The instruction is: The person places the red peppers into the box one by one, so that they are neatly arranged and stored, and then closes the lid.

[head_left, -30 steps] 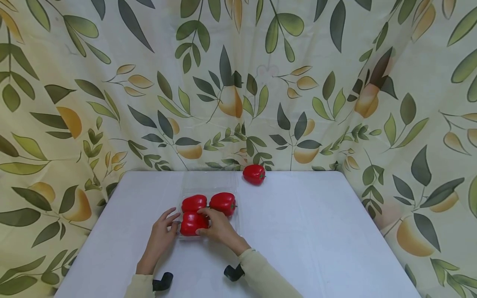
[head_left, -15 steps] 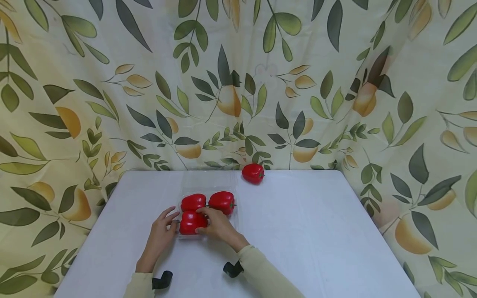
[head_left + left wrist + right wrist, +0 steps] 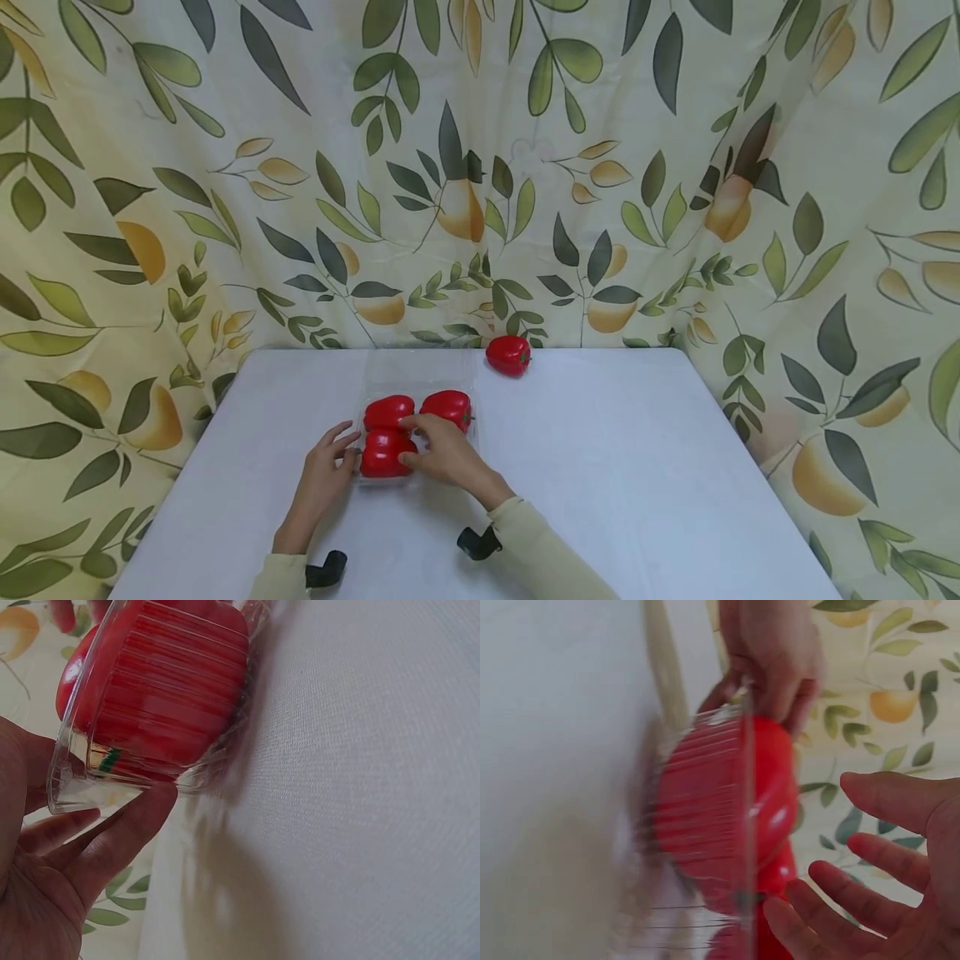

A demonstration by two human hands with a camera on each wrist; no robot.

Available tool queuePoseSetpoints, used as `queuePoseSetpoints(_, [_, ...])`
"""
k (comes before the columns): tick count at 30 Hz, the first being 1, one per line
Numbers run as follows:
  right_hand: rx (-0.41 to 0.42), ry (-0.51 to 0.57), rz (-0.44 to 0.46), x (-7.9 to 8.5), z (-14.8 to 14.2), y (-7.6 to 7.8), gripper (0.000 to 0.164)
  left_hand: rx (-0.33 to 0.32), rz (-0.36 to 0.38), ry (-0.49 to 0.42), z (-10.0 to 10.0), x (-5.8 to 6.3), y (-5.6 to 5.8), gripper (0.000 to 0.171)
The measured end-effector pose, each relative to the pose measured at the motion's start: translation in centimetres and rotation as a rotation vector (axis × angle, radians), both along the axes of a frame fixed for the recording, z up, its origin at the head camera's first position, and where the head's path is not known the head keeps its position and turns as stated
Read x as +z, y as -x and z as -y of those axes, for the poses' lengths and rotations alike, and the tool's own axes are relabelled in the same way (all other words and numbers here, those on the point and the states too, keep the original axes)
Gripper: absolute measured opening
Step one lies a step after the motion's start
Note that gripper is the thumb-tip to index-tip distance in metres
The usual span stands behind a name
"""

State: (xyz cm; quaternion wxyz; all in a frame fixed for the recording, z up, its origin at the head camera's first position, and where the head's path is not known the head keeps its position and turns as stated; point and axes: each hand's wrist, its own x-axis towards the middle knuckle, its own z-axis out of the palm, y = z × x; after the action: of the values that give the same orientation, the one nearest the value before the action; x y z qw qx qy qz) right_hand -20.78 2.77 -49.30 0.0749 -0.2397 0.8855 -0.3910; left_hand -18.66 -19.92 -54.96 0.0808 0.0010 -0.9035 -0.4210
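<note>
A clear plastic clamshell box (image 3: pixel 420 479) lies on the table with three red bell peppers inside: front left (image 3: pixel 384 457), back left (image 3: pixel 387 412) and back right (image 3: pixel 446 406). My left hand (image 3: pixel 327 467) holds the box at its left edge, with a fingertip against the wall below the rim in the left wrist view. My right hand (image 3: pixel 447 454) hovers over the box's right side, beside the front left pepper. In the right wrist view its fingers (image 3: pixel 889 796) are spread, apart from the pepper, with nothing between them.
Another red bell pepper (image 3: pixel 508 356) lies at the table's back edge, right of the box. The box's clear lid (image 3: pixel 420 367) is folded back behind it. A leaf-patterned curtain (image 3: pixel 480 183) hangs behind the white table (image 3: pixel 637 467).
My right hand has let go of the front left pepper and drawn slightly to the right. The left hand stays at the box's edge. The view has shifted a little.
</note>
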Motion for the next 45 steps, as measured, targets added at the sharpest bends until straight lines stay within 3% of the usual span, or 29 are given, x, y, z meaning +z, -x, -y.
queuePoseSetpoints(18, [0.051, 0.187, -0.016, 5.0, -2.4, -1.6, 0.048, -0.013, -0.026, -0.014, -0.2, -0.3, -0.1, 0.033])
queuePoseSetpoints(29, [0.089, 0.268, -0.033, 6.7, -4.4, -0.9, 0.046, -0.005, -0.016, 0.001, -0.2, 0.0, -0.3, 0.033])
queuePoseSetpoints(38, [0.019, 0.289, -0.082, 7.7, -6.3, 0.0, 0.044, -0.006, -0.016, -0.003, -0.2, 0.0, -0.3, 0.033])
queuePoseSetpoints(45, [-0.068, 0.280, -0.124, 7.5, -8.0, 0.9, 0.043, -0.007, -0.030, -0.007, -0.2, 0.0, -0.3, 0.032])
